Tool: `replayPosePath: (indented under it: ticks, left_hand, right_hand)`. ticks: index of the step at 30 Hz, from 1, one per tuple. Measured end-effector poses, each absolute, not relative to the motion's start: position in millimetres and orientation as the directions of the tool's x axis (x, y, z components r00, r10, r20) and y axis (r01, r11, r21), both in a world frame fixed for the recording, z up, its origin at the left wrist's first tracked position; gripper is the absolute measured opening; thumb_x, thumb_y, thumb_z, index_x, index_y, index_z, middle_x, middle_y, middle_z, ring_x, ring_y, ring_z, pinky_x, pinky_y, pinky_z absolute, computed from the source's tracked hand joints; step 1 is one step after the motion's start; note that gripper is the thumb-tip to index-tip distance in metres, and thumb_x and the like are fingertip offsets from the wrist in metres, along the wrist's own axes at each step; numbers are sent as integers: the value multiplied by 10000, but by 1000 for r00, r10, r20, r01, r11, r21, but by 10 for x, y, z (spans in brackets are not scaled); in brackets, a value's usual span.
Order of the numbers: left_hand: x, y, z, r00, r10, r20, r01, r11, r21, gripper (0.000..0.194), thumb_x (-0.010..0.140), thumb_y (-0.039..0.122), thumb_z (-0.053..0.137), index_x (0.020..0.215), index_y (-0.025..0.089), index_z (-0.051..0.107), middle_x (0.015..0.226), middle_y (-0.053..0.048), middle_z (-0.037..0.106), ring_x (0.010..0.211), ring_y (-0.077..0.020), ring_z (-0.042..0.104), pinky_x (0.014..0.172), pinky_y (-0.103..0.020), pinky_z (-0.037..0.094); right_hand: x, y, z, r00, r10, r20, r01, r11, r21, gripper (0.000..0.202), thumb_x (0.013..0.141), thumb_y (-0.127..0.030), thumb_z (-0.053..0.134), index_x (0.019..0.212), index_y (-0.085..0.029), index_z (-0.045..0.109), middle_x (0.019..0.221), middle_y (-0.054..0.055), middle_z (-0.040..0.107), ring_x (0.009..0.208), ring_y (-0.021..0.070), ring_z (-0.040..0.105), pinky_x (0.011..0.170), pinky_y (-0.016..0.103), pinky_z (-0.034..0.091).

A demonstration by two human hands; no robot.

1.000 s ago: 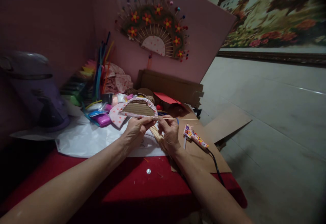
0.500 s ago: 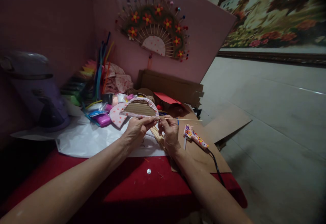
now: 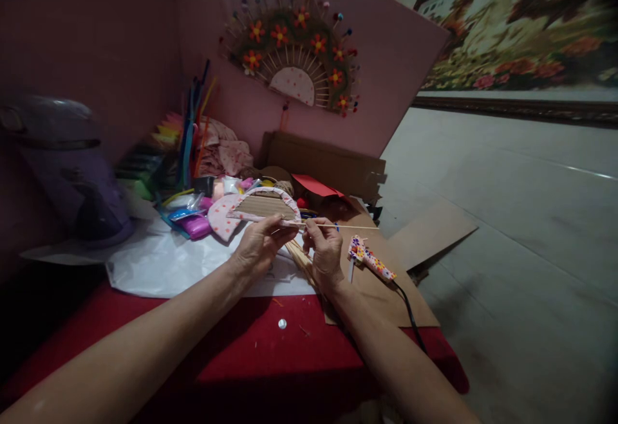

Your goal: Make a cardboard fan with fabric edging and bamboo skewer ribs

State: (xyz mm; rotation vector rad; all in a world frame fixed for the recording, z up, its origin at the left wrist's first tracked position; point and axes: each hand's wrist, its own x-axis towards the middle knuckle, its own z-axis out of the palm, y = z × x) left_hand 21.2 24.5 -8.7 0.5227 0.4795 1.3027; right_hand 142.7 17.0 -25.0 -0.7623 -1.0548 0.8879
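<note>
My left hand (image 3: 255, 245) is closed on the straight lower edge of a half-round cardboard piece (image 3: 264, 207), whose rim is wrapped in white fabric with pink dots. Between the fingertips of my right hand (image 3: 324, 251) is a thin wooden stick (image 3: 360, 227). It points right, and its left end meets the lower right corner of the cardboard piece; whether it is attached there I cannot tell. Behind and left of that piece lies a dotted half-round piece (image 3: 222, 218). A bundle of wooden sticks (image 3: 298, 255) lies beneath my hands, partly hidden by the right one.
A flower-patterned glue gun (image 3: 371, 258) with a black cord rests on a cardboard sheet (image 3: 403, 302) at right. White plastic (image 3: 159, 263) covers part of the red tablecloth (image 3: 232, 340). Clay packets (image 3: 193, 223) and a purple flask (image 3: 77, 179) stand left. A decorated fan (image 3: 292, 57) hangs behind.
The half-round piece has dropped very slightly. The stick's far end has shifted a little left, while my right fingers have moved slightly right along it. My left thumb has lifted a bit.
</note>
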Motion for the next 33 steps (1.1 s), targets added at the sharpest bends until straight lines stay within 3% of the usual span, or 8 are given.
replayPosePath:
  ticks: [19,27,30,33]
  left_hand:
    - [218,256,-110,175,984,-30,-767,156,623,105,752,91,570,679,80,645,698,-88,692,683,-162,656,667,-272,548]
    - [209,243,-79,190,980,-55,-754,182,632,105,766,132,581,701,85,649,694,-94,692,632,-145,648,609,-239,536]
    - [206,251,-85,189,981,-52,-743,178,645,128,787,166,584,716,79,645,691,-86,684,584,-123,628,561,-218,520]
    - [210,259,-109,166,985,-42,-741,153,653,125,790,177,596,737,75,646,677,-71,674,572,-114,623,562,-212,515]
  right_hand:
    - [1443,191,-267,215,891,400,-241,446,-862,227,759,-347,648,687,-167,530,515,-68,463,395,48,359,347,171,279]
    - [1403,157,-249,119,945,305,-228,325,-918,276,701,-395,683,766,-161,552,564,-65,467,426,48,368,366,173,293]
    - [1390,153,-248,165,943,288,-176,315,-933,272,705,-381,683,711,-166,517,525,-78,442,395,43,339,351,177,254]
    - [1399,134,-253,219,903,369,-45,387,-921,302,733,-373,665,621,-175,467,474,-87,396,370,41,308,347,187,227]
